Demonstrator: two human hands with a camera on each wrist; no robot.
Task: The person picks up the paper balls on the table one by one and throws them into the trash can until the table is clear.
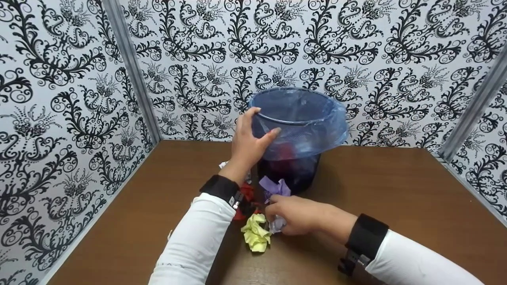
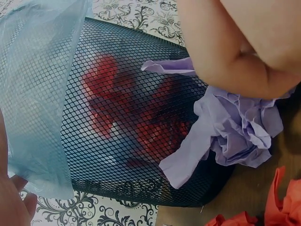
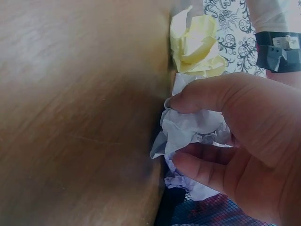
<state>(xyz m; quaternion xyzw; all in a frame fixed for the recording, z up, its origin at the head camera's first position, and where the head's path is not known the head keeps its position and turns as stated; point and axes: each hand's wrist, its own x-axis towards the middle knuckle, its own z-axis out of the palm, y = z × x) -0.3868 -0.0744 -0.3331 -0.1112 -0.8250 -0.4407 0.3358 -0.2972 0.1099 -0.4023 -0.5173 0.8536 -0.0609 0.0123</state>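
Pinching white paper (image 3: 193,127) with my right hand (image 1: 295,215), low at the desk (image 1: 388,178), bin (image 1: 309,174) between it and the back edge. Fingers of my left hand (image 1: 247,142) spread against the bag liner (image 1: 317,138). Best: squeeze firmly, lift clear of the purple paper (image 1: 279,187) and yellow paper (image 1: 256,233).

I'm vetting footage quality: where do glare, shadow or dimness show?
Head view: pale sheen on the table toward bottom, shadow below the right hand; left wrist: red paper dimmed behind mesh; right wrist: hazy glare upper left, dark shadow beside white paper.
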